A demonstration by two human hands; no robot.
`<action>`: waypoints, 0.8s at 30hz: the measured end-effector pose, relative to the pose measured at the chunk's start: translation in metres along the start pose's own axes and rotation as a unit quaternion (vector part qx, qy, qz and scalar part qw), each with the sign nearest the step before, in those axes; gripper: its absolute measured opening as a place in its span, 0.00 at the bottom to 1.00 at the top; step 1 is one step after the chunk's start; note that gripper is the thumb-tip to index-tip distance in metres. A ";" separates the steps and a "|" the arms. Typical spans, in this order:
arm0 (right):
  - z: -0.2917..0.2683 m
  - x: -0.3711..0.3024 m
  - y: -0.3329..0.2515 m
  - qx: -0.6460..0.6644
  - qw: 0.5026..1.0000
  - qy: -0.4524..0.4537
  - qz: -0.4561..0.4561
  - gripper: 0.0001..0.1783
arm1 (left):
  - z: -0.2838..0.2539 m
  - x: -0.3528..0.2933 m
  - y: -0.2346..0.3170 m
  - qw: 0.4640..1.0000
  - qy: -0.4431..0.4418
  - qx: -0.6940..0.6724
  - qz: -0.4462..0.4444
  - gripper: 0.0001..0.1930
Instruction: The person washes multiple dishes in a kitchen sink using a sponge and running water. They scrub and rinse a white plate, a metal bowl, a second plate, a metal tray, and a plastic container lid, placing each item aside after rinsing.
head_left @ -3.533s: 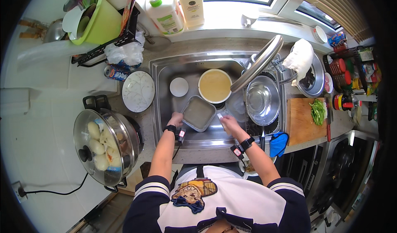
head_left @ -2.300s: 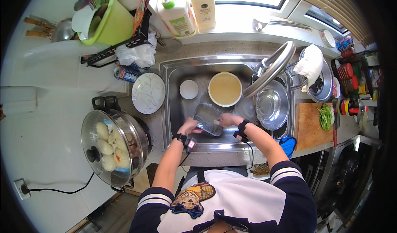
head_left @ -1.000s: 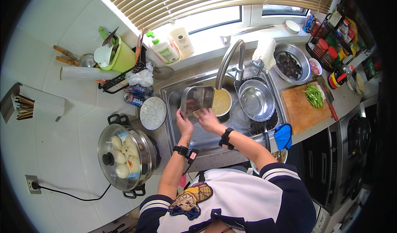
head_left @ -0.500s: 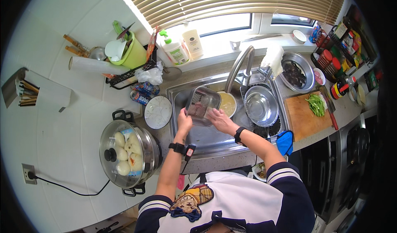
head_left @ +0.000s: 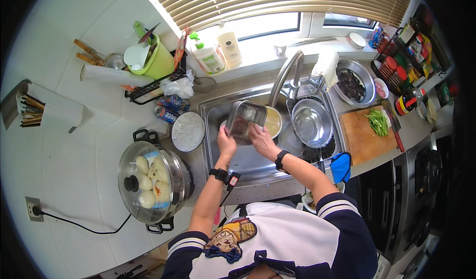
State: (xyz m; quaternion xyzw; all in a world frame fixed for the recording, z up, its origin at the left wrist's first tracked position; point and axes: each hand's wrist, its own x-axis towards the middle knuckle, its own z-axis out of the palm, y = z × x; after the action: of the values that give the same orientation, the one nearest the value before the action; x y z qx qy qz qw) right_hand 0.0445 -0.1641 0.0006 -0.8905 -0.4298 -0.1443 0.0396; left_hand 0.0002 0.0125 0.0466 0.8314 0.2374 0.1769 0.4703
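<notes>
Rectangular metal container (head_left: 244,121) raised over sink (head_left: 213,145), tilted on edge, open side facing person, long axis roughly upright; left hand (head_left: 226,143) clasps lower-left corner, right hand (head_left: 259,137) presses fingers against lower-right rim; faucet (head_left: 286,76) just beyond

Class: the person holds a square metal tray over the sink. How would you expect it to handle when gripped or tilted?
The tray looks like thin rigid metal, so probably stiff and fairly light. Both hands, left and right, grip it over the sink, so it may be wet and slippery. Dropped, it would likely clatter, not break.
</notes>
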 end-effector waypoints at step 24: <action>-0.023 -0.021 -0.033 0.303 0.944 0.129 0.012 0.35 | -0.011 0.003 -0.022 0.909 -0.039 -0.278 -0.307 0.20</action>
State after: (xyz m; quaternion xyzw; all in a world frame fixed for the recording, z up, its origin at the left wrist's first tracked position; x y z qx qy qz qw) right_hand 0.0014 -0.1635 0.0143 -0.8155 -0.4335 -0.1203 0.3642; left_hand -0.0074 0.0314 0.0331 0.5591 0.4034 0.0500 0.7226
